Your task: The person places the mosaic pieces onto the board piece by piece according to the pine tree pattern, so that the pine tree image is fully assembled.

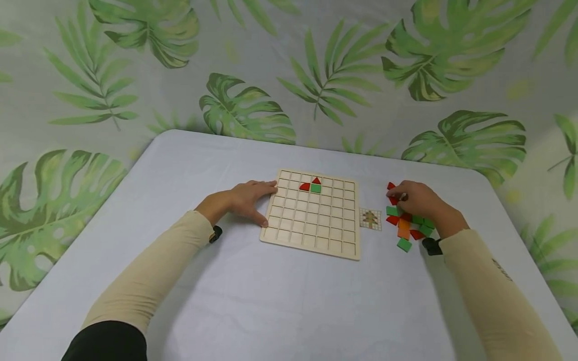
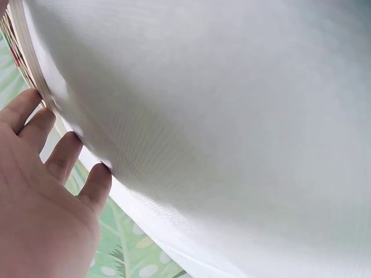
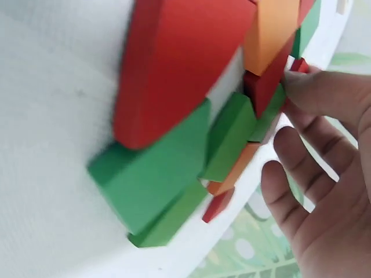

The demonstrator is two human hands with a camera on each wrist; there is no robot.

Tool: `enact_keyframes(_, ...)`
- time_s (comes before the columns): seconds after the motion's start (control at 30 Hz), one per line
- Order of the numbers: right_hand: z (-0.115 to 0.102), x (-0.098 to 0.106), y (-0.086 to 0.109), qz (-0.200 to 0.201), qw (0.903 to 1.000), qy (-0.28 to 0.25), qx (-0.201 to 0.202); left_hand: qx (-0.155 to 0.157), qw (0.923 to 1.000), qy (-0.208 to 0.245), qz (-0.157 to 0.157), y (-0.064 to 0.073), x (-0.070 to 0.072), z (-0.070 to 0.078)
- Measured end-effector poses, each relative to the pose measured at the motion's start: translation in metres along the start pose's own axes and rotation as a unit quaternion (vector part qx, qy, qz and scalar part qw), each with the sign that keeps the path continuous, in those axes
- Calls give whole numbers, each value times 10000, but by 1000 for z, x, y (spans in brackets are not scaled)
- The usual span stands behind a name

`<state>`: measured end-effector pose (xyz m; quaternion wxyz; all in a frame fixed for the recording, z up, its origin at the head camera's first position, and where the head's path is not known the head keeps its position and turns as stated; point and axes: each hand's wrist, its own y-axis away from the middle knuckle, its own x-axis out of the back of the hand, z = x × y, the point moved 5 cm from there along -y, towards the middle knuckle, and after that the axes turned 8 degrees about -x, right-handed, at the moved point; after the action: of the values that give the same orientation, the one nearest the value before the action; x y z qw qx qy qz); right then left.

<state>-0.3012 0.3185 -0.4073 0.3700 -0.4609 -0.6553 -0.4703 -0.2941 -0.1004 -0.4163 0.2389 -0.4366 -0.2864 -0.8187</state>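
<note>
A wooden grid board (image 1: 311, 220) lies in the middle of the white table (image 1: 253, 296). Two red triangles (image 1: 310, 184) and a green square (image 1: 316, 188) sit in its top rows. My left hand (image 1: 250, 199) lies flat against the board's left edge (image 2: 23, 52), fingers (image 2: 69, 153) straight, thumb at the lower corner. My right hand (image 1: 417, 200) hovers over a pile of red, green and orange pieces (image 1: 406, 228) to the right of the board. Its thumb and forefinger (image 3: 324, 92) pinch a small red piece (image 3: 298, 65) at the pile's far side; the other fingers hang loose.
A small pattern card (image 1: 370, 219) showing a tree lies between the board and the pile. A leaf-print cloth (image 1: 316, 75) hangs behind and around the table. Up close in the right wrist view are a large red piece (image 3: 174, 63) and green blocks (image 3: 156, 174).
</note>
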Motion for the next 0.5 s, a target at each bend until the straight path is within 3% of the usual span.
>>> enact_keyframes(0.5, 3, -3, -1, 140, 9998, -109, 34, 7, 9999, -67, -75, -1, 0, -1)
